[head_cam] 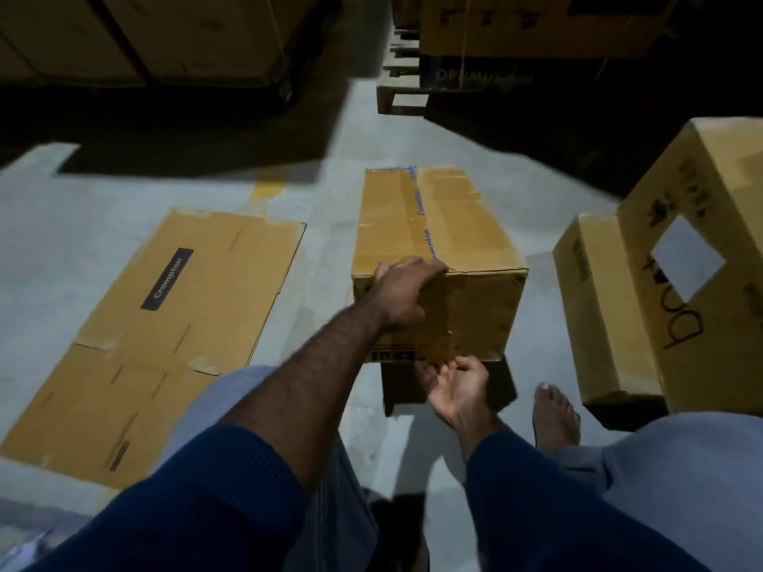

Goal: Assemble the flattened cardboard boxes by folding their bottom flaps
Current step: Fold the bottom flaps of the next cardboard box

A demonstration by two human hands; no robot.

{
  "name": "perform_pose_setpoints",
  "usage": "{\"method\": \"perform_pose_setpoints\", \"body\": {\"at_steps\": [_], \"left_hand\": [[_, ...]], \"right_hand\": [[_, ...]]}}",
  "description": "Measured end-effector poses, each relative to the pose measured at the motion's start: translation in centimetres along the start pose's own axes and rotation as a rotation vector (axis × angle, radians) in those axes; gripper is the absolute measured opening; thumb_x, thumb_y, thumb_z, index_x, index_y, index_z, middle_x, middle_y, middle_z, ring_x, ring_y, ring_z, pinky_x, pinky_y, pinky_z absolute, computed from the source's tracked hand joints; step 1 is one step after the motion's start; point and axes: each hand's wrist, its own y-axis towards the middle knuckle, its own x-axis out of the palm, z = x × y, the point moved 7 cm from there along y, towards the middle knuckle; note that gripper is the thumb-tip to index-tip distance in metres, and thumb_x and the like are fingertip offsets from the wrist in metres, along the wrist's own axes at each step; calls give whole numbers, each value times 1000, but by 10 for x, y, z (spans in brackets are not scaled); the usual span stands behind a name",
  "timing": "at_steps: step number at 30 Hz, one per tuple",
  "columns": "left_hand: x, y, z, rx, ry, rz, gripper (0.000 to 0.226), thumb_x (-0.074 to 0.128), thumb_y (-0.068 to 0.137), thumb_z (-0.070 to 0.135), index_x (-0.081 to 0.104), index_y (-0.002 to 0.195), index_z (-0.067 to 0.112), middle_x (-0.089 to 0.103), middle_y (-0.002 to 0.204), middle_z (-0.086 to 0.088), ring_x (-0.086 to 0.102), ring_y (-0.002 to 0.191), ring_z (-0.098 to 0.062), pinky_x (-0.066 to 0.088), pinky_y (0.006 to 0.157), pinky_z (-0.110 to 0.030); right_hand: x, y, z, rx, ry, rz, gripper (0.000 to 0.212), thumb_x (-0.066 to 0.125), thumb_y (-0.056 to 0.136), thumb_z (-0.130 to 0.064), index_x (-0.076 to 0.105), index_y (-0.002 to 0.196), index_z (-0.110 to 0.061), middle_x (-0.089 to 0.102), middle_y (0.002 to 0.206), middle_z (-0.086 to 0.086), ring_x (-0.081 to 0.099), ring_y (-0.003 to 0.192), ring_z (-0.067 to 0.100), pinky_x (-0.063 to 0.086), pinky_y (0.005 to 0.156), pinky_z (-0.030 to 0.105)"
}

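One taped box [437, 225], one flattened box [165, 324], two other boxes [594, 307] [710, 241]. The left hand [406, 291] has its fingers grasping the taped box's top edge. The right hand [458, 386] has fingers seemingly released beneath it.

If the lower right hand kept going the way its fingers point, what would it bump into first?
Most likely the box: the right hand, palm up, points at its near bottom edge, with the fingertips almost there. Depth is hard to judge, so they may already touch it.

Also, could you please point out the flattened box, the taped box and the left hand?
flattened cardboard box [165, 336]: head view, its middle panel.
taped box [466, 229]: head view, top face right of the tape.
left hand [406, 291]: head view, back of the hand.
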Motion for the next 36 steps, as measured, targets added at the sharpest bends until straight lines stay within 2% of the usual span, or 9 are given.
{"method": "perform_pose_setpoints", "body": {"at_steps": [5,10,13,17,22,25,28,31,36], "left_hand": [[11,-1,-2,3,-11,-49,83,65,82,1,37,154,31,35,161,4,18,154,-18,14,116,-42],[42,-18,-6,3,-62,-215,86,63,85,0,30,158,30,26,166,1,13,156,-20,14,122,-46],[52,-19,-7,-14,-110,-269,83,62,86,-3,33,157,28,32,163,-3,25,151,-25,26,120,-47],[64,-21,-12,-55,-130,-350,83,60,90,-3,28,159,29,39,160,-7,42,141,-28,40,110,-36],[80,-28,-34,-151,-68,-402,85,55,89,-6,24,161,30,33,163,-7,42,141,-27,42,106,-32],[78,-29,-55,-286,-93,-333,75,55,94,1,27,160,21,35,162,-11,39,144,-28,40,109,-31],[75,-34,-72,-398,-137,-276,72,60,96,11,28,159,18,39,159,-15,43,141,-30,43,104,-30],[83,-37,-83,-449,-158,-290,72,62,99,22,25,160,12,38,159,-16,42,142,-31,40,107,-30],[106,-46,-89,-538,-279,-304,76,60,100,19,15,160,8,41,156,-18,46,138,-35,42,109,-38]], "right_hand": [[-3,11,13,-10,-21,54,45,40,98,-27,54,135,-8,63,125,23,59,116,41,43,112,53],[-24,7,12,34,-31,120,54,41,95,-31,47,145,-12,57,137,21,53,126,40,38,111,56],[-30,0,14,54,-31,143,59,43,93,-32,41,149,-14,55,138,22,53,126,43,38,110,61],[-26,-11,8,60,-38,148,68,42,94,-32,29,159,-19,50,145,23,51,129,43,39,111,58],[-31,-23,-3,47,-31,259,69,39,100,-29,14,163,-12,20,166,23,27,151,42,27,122,55],[-44,-29,-34,-205,-400,525,55,44,100,-30,40,151,-7,43,154,19,47,138,38,44,107,48],[-42,-47,-73,-518,-827,775,60,57,99,-28,36,153,-15,40,155,17,53,129,38,48,104,51],[-26,-44,-84,-608,-1162,655,72,66,95,-32,30,157,-21,32,160,9,51,131,35,51,101,51],[-18,-20,-84,-492,-1473,473,82,69,92,-42,25,159,-24,27,159,9,42,139,36,44,108,53]]}}
